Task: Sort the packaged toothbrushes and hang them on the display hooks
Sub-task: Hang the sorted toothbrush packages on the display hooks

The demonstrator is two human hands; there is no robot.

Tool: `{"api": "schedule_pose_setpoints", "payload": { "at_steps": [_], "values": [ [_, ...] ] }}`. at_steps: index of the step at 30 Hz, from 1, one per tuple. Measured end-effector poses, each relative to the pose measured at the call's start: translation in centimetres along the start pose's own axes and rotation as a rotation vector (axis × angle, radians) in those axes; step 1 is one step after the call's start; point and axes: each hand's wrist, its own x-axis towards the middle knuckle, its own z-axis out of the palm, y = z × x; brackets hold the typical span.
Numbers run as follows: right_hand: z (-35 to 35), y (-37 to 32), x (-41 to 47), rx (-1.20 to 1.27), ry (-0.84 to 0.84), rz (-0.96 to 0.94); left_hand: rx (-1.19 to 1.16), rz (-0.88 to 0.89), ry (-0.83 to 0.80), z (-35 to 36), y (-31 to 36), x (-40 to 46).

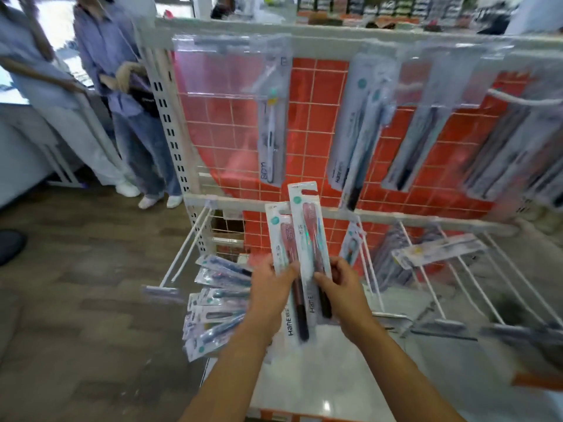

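Toothbrush packs: left hand [269, 287] grips a fanned bundle [213, 303] plus one pink-brush pack [285, 266], right hand [342, 284] pinches a second pink-brush pack [310, 239], both upright and overlapping before the rack's lower rail [396, 217]. Left to right: wood-look floor [76, 300] with two standing people [122, 86], white wire grid on an orange panel [307, 123], hung packs [272, 126], bare lower hooks [475, 278]. Right-edge packs and package print are motion-blurred; the rack's right end is cut off.

Bright, even shop light; glare whitens the far-left window [61, 22]. Motion blur smears the right-side hooks [475, 287] and far shelves. Wide-angle distortion bends the edges, and shadows stay faint
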Motion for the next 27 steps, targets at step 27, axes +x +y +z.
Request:
{"api": "schedule_pose_setpoints", "payload": {
  "at_steps": [27],
  "values": [
    [-8.9, -3.4, -2.1, 0.048, 0.133, -0.047, 0.061, 0.096, 0.018, 9.9, 1.0, -4.1]
  ]
}}
